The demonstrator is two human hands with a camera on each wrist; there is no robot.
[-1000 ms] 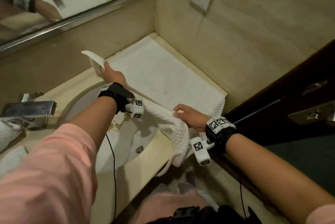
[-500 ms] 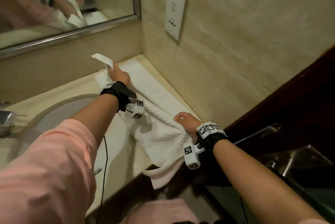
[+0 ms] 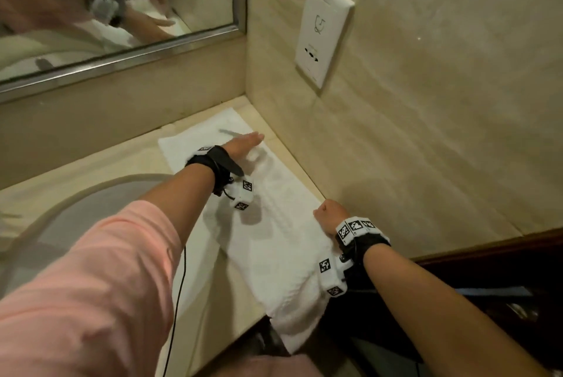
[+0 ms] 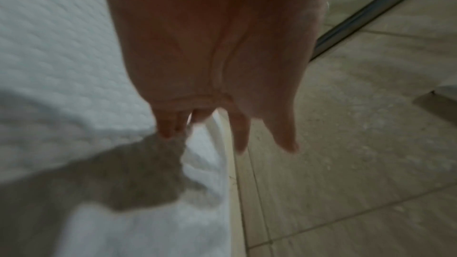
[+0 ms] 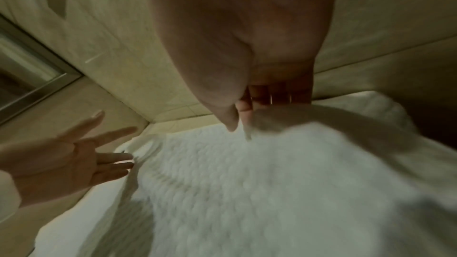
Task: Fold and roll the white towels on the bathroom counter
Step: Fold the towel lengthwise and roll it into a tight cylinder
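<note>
Head view: towel (image 3: pixel 274 224) lies folded along the counter's (image 3: pixel 91 169) wall edge, near end overhanging the front. Left hand (image 3: pixel 243 145) hovers flat, fingers spread; right hand (image 3: pixel 330 215) pinches the wall-side edge. Letting go could let the overhang slide off.

The left hand (image 4: pixel 217 62) reaches down from the top centre, fingers (image 4: pixel 241 134) straight, above a white towel (image 4: pixel 61 65) filling the frame's left.
</note>
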